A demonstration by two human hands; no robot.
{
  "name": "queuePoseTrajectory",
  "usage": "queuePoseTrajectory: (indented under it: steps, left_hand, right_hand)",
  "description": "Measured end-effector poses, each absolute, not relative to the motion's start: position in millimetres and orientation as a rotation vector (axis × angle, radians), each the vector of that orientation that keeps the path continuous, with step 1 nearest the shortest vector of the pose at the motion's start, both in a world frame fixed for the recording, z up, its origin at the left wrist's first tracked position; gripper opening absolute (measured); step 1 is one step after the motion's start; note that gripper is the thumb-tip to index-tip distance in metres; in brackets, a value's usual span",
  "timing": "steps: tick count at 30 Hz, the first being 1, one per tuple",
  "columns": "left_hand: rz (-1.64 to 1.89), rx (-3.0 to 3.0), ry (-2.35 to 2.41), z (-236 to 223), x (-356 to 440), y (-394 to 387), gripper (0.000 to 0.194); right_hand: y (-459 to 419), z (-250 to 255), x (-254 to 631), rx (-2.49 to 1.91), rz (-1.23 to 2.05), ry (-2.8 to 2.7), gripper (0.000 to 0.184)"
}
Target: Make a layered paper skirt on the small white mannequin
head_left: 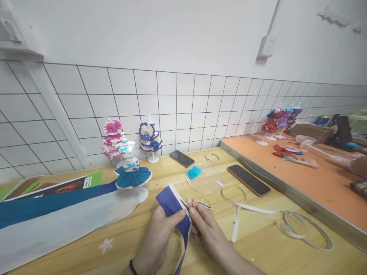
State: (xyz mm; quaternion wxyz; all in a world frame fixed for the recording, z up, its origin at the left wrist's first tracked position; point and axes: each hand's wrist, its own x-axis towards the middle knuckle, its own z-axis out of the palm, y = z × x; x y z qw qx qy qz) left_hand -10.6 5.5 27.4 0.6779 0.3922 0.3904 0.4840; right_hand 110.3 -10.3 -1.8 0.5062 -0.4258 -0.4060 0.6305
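My left hand pinches a purple strip with a white border along one edge, thumb on top. The strip's free end hangs down between my hands toward the table's near edge. At the white border, my right hand is closed with thumb and finger around a thin dark pointed tool; its kind is mostly hidden by the fingers. Just beyond my hands lie small curled purple and white scraps. A clear round disc holds a stack of small turquoise pieces.
Mini dress forms stand left: one teal-skirted, one pink, one purple and cream. Long teal and white sheets lie left. Two phones, white ribbon and an orange board with more forms are right.
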Motion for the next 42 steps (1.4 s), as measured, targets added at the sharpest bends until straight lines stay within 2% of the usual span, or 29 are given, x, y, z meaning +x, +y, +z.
queuePoseTrajectory:
  steps: [12,17,24,42]
  left_hand:
    - [1.068,0.787,0.842,31.5,-13.3,8.6,0.024]
    - [1.154,0.756,0.791,33.3,-19.3,13.7,0.018]
    - [1.185,0.768,0.854,36.1,-20.6,14.5,0.020]
    - [1.238,0.898,0.904,23.9,-25.1,23.3,0.023]
  right_hand:
    - [-11.1,6.5,111.6,-1.060,1.454,-1.030,0.046]
    - [-12.4,5.6,110.4,-1.075,1.429,-1.093,0.048]
    - [-17.1,4.7,109.8,-1.073,1.437,-1.107,0.042]
    - [-18.8,12.2,110.9,-1.060,1.422,-1.127,0.043]
